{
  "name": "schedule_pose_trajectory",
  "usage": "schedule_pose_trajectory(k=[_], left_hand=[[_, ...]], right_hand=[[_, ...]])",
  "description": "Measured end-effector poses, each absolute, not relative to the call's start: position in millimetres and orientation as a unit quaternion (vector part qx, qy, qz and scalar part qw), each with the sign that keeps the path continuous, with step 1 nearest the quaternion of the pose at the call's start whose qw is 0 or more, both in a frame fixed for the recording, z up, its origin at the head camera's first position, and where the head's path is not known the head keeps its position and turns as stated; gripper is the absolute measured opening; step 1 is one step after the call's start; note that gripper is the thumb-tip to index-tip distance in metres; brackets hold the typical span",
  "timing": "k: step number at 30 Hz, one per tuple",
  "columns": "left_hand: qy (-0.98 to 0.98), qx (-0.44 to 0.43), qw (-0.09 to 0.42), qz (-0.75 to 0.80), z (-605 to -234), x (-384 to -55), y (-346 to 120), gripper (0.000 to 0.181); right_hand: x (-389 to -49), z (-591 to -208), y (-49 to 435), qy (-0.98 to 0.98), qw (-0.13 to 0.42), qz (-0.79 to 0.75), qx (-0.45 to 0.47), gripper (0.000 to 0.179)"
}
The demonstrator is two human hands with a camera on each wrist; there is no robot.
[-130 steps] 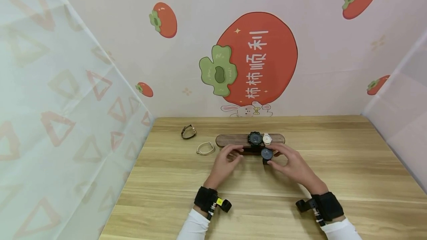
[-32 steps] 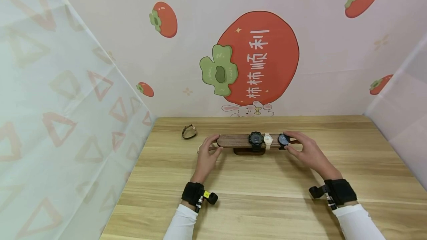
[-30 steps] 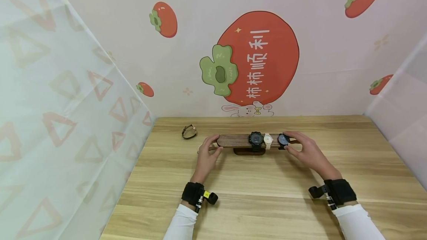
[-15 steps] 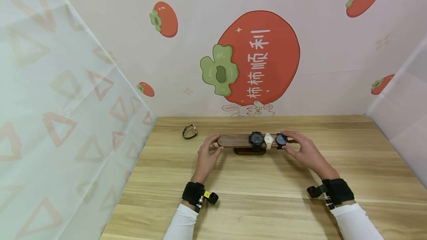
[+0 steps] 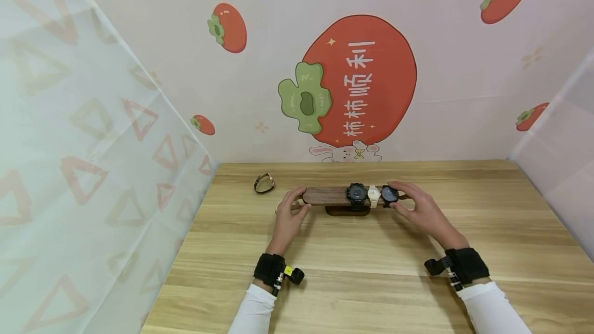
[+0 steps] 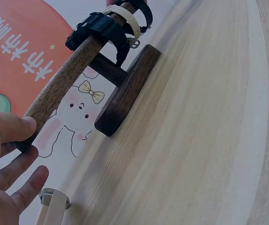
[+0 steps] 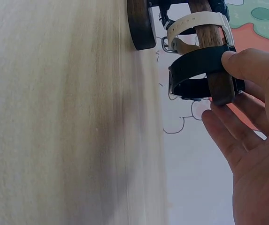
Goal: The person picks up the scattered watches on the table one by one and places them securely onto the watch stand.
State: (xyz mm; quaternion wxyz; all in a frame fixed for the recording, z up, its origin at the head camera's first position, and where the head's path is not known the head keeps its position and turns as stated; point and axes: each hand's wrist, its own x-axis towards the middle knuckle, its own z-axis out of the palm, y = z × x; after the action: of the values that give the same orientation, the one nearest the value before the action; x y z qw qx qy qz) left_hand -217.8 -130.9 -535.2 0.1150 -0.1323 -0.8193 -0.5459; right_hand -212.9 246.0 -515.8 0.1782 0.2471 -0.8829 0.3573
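Note:
A dark wooden watch stand (image 5: 327,196) carries watches on its raised bar. My left hand (image 5: 286,218) pinches the bar's left end between thumb and fingers. At the other end, my right hand (image 5: 419,213) pinches a dark-faced watch (image 5: 390,194), whose closed black strap (image 7: 195,63) loops round the bar. Left of it sit a white watch (image 5: 373,195) and a chunky black watch (image 5: 356,193), both strapped round the bar. The right wrist view has my thumb on the black strap, with the bar's tip poking out beyond it.
On the wooden table (image 5: 343,277), a thin dark-strapped watch (image 5: 263,183) lies at the back left. A cream-strapped watch (image 6: 54,206) stands beside my left hand, mostly hidden by it in the head view. A printed backdrop (image 5: 441,117) rises behind the table.
The dark-faced watch went from in front of the stand onto the bar's right end, then slid left towards the white watch. My left hand moved out to the bar's left end.

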Motion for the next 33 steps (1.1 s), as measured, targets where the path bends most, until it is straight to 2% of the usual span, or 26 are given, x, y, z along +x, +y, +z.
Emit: schedule_pose_trajectory(k=[25,33], left_hand=[[-0.812,-0.139,0.116,-0.554,-532.8,-218.4,-130.1,0.05],[-0.814,-0.141,0.1,-0.554,-532.0,-217.8,-132.9,0.05]], right_hand=[[-214.2,-518.4,247.5,-0.89,0.171,0.35,0.238,0.058],[-212.6,-518.7,246.3,-0.889,0.176,0.346,0.242,0.059]])
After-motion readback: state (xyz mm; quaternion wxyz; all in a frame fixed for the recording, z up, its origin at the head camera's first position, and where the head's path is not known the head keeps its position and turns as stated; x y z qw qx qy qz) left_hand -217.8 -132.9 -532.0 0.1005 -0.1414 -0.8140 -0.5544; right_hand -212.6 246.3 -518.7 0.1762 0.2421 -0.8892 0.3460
